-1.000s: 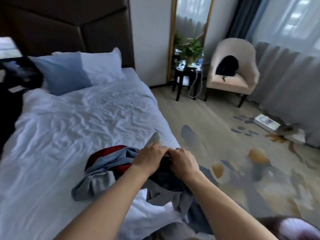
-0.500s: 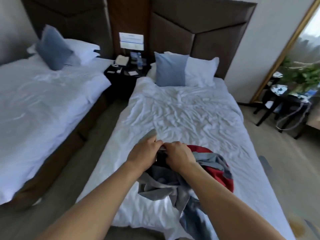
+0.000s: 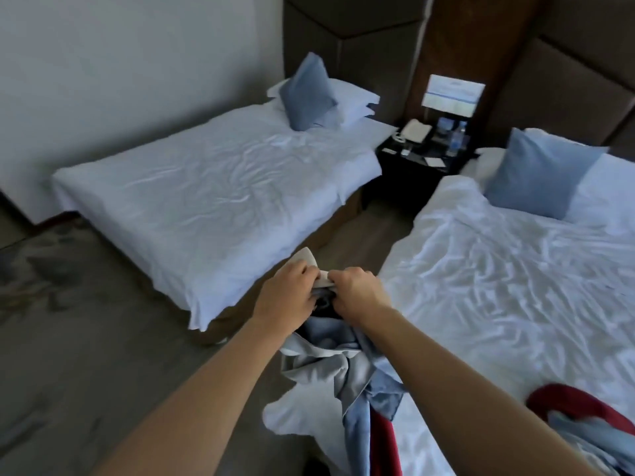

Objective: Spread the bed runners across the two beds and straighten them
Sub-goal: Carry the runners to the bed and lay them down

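Grey-blue bed runner (image 3: 330, 365) is bunched up and held in the air over the gap between the two beds, both hands close together at its top edge; left hand (image 3: 288, 300) has fingers curled round the fabric with a pale corner sticking up above the knuckles, right hand (image 3: 357, 293) pinches the same edge just beside it, fingers curled tight. Rest of the runner hangs down crumpled below the wrists, tail trailing toward the near corner of the right bed (image 3: 515, 304). Red fabric (image 3: 580, 403) with some blue cloth lies on that bed's lower right corner. Left bed (image 3: 213, 201) has wrinkled white sheets, blue cushion (image 3: 305, 94) at the head. Dark nightstand (image 3: 415, 163) between the beds holds a phone and bottles
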`<move>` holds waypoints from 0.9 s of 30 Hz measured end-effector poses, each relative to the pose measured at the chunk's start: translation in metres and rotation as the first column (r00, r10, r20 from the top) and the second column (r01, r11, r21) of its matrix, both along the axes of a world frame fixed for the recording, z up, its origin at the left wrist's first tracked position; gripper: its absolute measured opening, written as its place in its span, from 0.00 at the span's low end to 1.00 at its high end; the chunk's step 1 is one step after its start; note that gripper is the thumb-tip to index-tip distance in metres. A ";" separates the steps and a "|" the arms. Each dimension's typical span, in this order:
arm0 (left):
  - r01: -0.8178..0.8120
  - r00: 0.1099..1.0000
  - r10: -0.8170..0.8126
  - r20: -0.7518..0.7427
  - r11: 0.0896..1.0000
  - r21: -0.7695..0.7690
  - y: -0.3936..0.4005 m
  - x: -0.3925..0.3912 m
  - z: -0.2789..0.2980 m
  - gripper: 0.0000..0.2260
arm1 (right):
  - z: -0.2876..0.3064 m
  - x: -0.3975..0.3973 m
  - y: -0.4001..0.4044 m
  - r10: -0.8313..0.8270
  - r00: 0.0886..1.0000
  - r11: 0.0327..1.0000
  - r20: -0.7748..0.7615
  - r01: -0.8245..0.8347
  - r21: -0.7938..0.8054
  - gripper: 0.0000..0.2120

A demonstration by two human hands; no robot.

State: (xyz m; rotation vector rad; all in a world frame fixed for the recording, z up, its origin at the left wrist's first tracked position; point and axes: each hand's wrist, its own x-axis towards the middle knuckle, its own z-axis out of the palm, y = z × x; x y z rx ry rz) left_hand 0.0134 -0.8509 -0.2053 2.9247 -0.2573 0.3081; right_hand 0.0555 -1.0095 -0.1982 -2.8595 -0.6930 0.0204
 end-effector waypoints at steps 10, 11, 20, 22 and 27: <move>-0.375 0.895 0.313 -0.319 0.914 -0.157 0.200 0.091 -0.033 0.24 | -0.013 0.139 0.198 0.242 0.968 0.969 -0.063 -0.244 -0.030 0.08; -0.379 0.899 0.324 -0.293 0.913 -0.153 0.217 0.099 -0.036 0.22 | -0.015 0.150 0.216 0.263 0.963 0.964 -0.068 -0.265 -0.033 0.08; -0.453 0.892 0.444 -0.090 0.876 -0.167 0.381 0.151 -0.026 0.12 | -0.008 0.226 0.389 0.409 0.912 0.911 -0.023 -0.409 -0.047 0.06; -0.449 0.893 0.445 -0.059 0.880 -0.157 0.425 0.171 -0.020 0.13 | 0.001 0.243 0.432 0.410 0.912 0.911 0.026 -0.409 -0.056 0.08; -0.363 0.930 0.368 -0.006 0.917 -0.165 0.528 0.231 0.002 0.13 | 0.028 0.293 0.526 0.320 0.939 0.947 0.128 -0.317 -0.045 0.09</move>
